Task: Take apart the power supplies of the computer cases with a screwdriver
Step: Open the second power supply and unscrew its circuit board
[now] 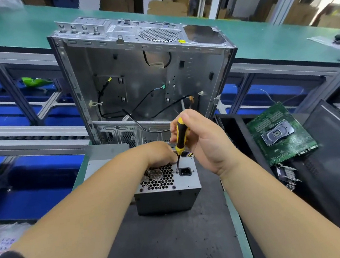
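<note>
The power supply stands on the dark mat directly under both my hands, its perforated fan grille and socket face turned up so the screws there face me; my left hand rests on its far top edge, I think to stop the box shifting under the tool, though whether those fingers curl over the edge I cannot tell; my right hand, just right of the left, grips the yellow-and-black screwdriver steeply, its tip at a screw beside the mains socket, which lets me press straight down; well right of that hand a green motherboard lies apart, probably out of my working space; beyond both hands the stripped computer case stands open toward me, loose cables hanging inside.
</note>
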Available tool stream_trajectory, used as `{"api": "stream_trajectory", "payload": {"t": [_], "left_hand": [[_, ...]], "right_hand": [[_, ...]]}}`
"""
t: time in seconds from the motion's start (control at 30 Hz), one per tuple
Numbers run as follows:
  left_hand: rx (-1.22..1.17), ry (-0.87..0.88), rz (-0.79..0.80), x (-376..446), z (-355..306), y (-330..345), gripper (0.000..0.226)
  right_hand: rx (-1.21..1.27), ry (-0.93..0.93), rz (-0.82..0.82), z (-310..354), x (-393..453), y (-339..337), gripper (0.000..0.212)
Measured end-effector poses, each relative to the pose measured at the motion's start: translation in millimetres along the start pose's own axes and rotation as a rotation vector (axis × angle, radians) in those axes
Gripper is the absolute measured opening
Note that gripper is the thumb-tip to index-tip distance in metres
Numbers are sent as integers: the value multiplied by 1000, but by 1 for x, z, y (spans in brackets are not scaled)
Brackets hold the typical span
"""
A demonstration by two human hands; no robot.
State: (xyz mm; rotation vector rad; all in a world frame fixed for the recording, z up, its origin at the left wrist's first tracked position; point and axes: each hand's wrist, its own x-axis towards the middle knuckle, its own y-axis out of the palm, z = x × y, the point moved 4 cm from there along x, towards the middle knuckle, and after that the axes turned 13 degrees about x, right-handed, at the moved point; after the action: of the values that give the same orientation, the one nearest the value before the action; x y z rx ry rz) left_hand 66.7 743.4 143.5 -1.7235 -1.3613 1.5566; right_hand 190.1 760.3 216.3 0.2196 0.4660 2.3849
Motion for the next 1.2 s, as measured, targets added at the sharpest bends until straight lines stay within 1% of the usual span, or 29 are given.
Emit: {"api": "stream_trajectory", "payload": {"t": [0.07, 0.17, 0.23, 0.3, 0.4, 0.53, 0.6, 0.7, 0.8, 0.83, 0.93, 0.97, 1.03, 1.1, 1.2], "left_hand": [[-104, -27, 51, 8, 6, 2, 37], [-271, -50, 145, 14, 7, 7, 53], [-329, -52, 197, 17, 6, 8, 50], [-396, -51, 257, 18, 5, 10, 44], [-458, -65, 329, 15, 4, 11, 42], [-435, -43, 307, 15, 2, 8, 50], [-430, -35, 313, 14, 1, 8, 51], [-385, -15, 293, 16, 2, 9, 51], [-413, -3, 279, 19, 2, 10, 44], [-422, -6, 276, 19, 2, 10, 45], [-443, -24, 276, 21, 3, 11, 49], [-458, -30, 281, 22, 4, 12, 48], [-473, -38, 285, 21, 4, 13, 44], [-469, -44, 266, 21, 6, 14, 45], [-460, -44, 259, 21, 8, 14, 29]], "right_hand": [[29, -9, -21, 0, -2, -1, 27], [152, 9, -57, -2, -3, 5, 40], [179, 1, -79, -2, -2, 9, 43], [158, -24, -107, -2, -2, 9, 35], [82, -57, -133, -3, -2, 9, 23], [28, -63, -121, -2, -2, 9, 21], [4, -55, -135, -1, -3, 8, 24], [5, -62, -147, -2, -5, 11, 36], [110, -61, -140, -5, -5, 16, 48], [120, -68, -137, -6, -5, 17, 47], [90, -101, -162, -7, -3, 14, 25], [72, -107, -182, -7, -2, 11, 21], [52, -118, -207, -8, -2, 6, 20], [42, -119, -208, -6, -1, 3, 20], [41, -93, -229, -3, 0, -2, 29]]}}
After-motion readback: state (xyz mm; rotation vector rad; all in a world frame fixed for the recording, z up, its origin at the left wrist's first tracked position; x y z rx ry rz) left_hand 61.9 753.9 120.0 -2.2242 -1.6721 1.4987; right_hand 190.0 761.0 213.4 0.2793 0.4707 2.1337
